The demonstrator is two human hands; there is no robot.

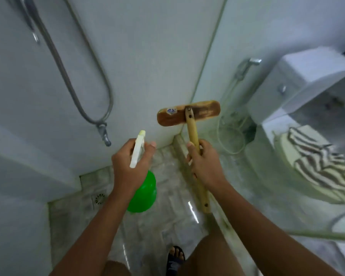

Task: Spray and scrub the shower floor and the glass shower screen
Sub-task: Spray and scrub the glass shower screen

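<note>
Nearest to me, below the green bottle, I see a foot in a dark sandal point(175, 257) standing on the wet, glossy shower floor point(167, 226). My left hand point(130, 166) is curled round the neck of the green spray bottle point(143, 193), thumb on the right of the white trigger head point(137, 149), whose nozzle points up and away toward the wall; the bottle's round green body hangs under the hand, above the floor. Just right of the bottle, my right hand point(204, 164) grips the wooden handle of the scrub brush point(188, 113), fingers wrapped round it and thumb lying along the shaft. The handle end sticks out below the hand; the brush head is lifted beyond the bottle, at the corner where the tiled wall meets the glass shower screen point(217, 62), though I cannot tell whether it touches either. Left of the bottle, a round floor drain point(99, 199) sits by the wall. Beyond and left of the bottle, a grey shower hose point(88, 92) loops down the wall. Right of the bottle, past the screen, stands a white toilet point(299, 92) with a striped cloth point(319, 166) lying on its lid, and a bidet sprayer point(247, 65) hangs on the wall beside it.
</note>
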